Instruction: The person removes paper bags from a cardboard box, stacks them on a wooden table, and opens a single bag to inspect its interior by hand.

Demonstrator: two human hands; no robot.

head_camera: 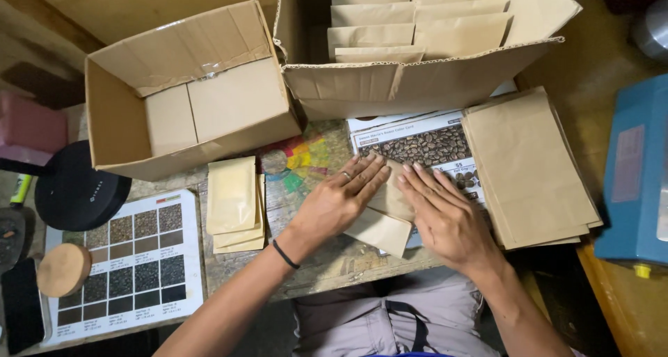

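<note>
On kraft pouch (388,207) — flat fingers (362,172), both hands.

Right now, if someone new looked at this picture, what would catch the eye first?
First the two hands at the centre: the left hand and the right hand press flat on a small brown paper pouch. Above them stand two open cardboard boxes: the left box empty, the right box filled with rows of pouches. A stack of flat pouches lies at the right.

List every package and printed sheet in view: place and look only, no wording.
Small tan paper pouch: under left hand and right hand.
Pouch pile: left of the hands.
Large brown bag stack: right.
Empty cardboard box: upper left.
Bean-photo sheet: centre.
Grid swatch card: lower left.
</note>
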